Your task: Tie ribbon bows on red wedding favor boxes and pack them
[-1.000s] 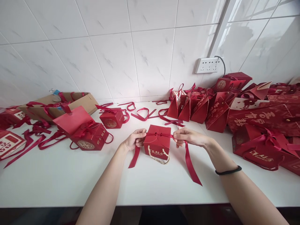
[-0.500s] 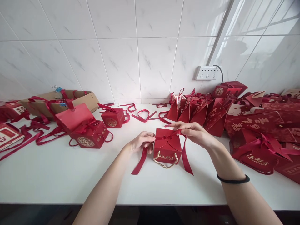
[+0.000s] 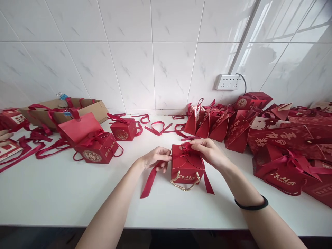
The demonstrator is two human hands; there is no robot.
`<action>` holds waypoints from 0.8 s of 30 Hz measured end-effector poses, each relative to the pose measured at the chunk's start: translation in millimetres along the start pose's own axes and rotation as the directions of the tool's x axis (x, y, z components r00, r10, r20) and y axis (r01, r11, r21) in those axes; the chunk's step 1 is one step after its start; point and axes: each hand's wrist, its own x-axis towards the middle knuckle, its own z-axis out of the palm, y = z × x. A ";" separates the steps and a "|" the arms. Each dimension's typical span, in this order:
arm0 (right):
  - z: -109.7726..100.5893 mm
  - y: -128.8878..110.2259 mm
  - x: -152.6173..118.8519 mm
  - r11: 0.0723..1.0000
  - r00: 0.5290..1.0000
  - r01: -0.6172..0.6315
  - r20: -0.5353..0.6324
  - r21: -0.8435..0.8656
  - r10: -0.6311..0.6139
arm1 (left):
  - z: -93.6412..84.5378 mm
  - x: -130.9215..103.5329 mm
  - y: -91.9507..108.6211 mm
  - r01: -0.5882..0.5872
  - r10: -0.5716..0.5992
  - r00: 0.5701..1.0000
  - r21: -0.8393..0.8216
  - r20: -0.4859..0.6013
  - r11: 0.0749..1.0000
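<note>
A small red gift box [image 3: 187, 177] with gold lettering and a gold rope handle [image 3: 184, 188] stands on the white table in front of me. Its top flaps are folded in, and a dark red ribbon [image 3: 150, 181] runs through them, with ends hanging at both sides. At the box's left edge my left hand [image 3: 157, 158] pinches the ribbon, its tail dropping below the fingers. My right hand [image 3: 209, 151] is closed on the ribbon over the box's right top, above the flaps. How the ribbon lies under these fingertips is partly hidden.
An open-lidded red box [image 3: 97, 148] and a smaller red box [image 3: 124, 129] stand left, near a cardboard tray [image 3: 90, 110]. Loose ribbons [image 3: 158, 128] lie behind. Several red boxes [image 3: 282, 169] crowd the right. Another person's hand [image 3: 4, 135] shows at the far left.
My right hand has shifted left and inward over the box top, drawing its ribbon toward the middle. The left hand has stayed at the box's left side. Another person's hand has appeared far left.
</note>
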 end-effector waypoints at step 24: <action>8.0 -10.9 -1.1 0.971 0.983 0.130 0.156 -0.198 -0.100 | 44.5 2.0 28.4 -0.240 0.491 0.781 0.539 -0.387 0.807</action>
